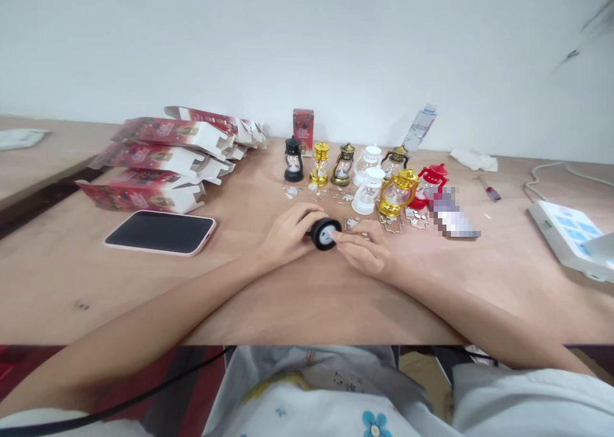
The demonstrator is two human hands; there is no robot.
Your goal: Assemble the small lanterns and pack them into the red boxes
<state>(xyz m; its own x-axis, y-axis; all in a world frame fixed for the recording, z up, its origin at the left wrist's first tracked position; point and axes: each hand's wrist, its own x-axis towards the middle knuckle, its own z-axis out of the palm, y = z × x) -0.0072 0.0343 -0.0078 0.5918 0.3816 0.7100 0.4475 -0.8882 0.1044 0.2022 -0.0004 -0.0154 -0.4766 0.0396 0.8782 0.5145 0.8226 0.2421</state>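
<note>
My left hand (293,235) is closed around a black mini lantern (316,238), tipped on its side so that its round base faces me. A pale disc with dark marks shows inside the black rim of the base. My right hand (364,248) has its fingers pinched together, the tips touching the base; whether something small is between them is hidden. Behind the hands stand several mini lanterns, among them a black one (293,160), a gold one (397,192), a white one (368,192) and a red one (434,184). Small metal pieces (352,221) lie just behind my hands.
Several red-and-white cardboard boxes (158,158) are piled at left, behind a phone (160,232). One red box (304,130) stands upright near the wall. At right are a plastic bottle (421,127), a screwdriver (492,192), a pixelated object (453,214) and a white device (570,235).
</note>
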